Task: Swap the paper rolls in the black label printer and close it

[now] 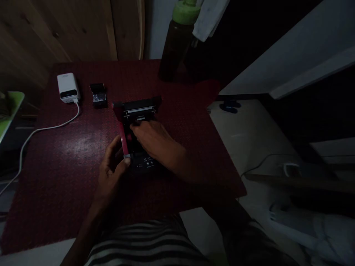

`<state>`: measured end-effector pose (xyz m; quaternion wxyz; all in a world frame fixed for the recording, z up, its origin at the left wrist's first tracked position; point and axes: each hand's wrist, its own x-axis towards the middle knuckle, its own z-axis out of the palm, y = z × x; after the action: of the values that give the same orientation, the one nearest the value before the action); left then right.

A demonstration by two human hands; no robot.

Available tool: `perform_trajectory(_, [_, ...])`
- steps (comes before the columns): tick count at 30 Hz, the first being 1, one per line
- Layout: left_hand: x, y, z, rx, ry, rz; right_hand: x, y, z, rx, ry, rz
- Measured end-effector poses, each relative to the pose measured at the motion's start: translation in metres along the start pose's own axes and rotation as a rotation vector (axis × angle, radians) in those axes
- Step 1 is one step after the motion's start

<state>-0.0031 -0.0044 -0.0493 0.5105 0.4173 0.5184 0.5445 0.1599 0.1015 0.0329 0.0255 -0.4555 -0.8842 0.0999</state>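
A small black-and-red printer (144, 162) with its lid raised stands on the dark red woven-patterned table. Buttons with light markings show on its front panel. My left hand (111, 166) grips the printer's left side, thumb on the front corner and fingers along the red wall. Inside the open compartment are the curled fingers of my right hand (152, 136), close to the hinge side. Its fingertips are partly hidden, and anything between them is too dark to make out. Farther back on the left lies a small dark cartridge-like piece (99, 96).
A white power bank (67, 87) with a plugged-in white cable (52, 128) sits at the back left. Toward the back right stands a dark bottle (174, 48) with a green cap. The table (194, 177) ends on the right above a pale floor, where blue slippers (229, 106) lie.
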Motion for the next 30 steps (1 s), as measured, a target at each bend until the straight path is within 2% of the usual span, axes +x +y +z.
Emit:
perform_trajectory(5, [-0.001, -0.007, -0.004, 0.011, -0.038, 0.021, 0.006, -0.004, -0.002, -0.043, -0.034, 0.010])
perform_trajectory(10, [-0.001, -0.003, -0.002, 0.015, -0.034, 0.027, 0.010, -0.002, -0.009, -0.067, -0.085, 0.010])
perform_trajectory(15, [0.000, -0.001, -0.002, 0.056, -0.033, 0.030, -0.003, -0.007, -0.016, -0.059, -0.069, 0.043])
perform_trajectory(17, [-0.001, -0.003, -0.004, 0.057, -0.018, 0.038, -0.017, -0.005, -0.018, -0.023, 0.019, 0.038])
perform_trajectory(19, [-0.001, -0.006, -0.005, 0.044, -0.026, 0.031, -0.036, 0.005, -0.022, 0.073, 0.182, 0.006])
perform_trajectory(22, [-0.001, -0.008, -0.005, 0.031, -0.035, 0.028, -0.067, 0.034, -0.026, 0.326, 0.443, -0.002])
perform_trajectory(24, [-0.001, -0.009, -0.005, 0.033, -0.022, 0.047, -0.080, 0.060, -0.023, 0.505, 0.576, 0.098])
perform_trajectory(26, [0.000, -0.010, -0.006, 0.036, -0.017, 0.049, -0.082, 0.086, -0.009, 0.667, 0.695, 0.235])
perform_trajectory(28, [0.000, -0.011, -0.007, 0.045, -0.015, 0.031, -0.073, 0.109, 0.016, 0.797, 0.781, 0.304])
perform_trajectory(30, [0.001, -0.012, -0.008, 0.060, -0.007, 0.026, -0.059, 0.125, 0.045, 0.895, 0.777, 0.339])
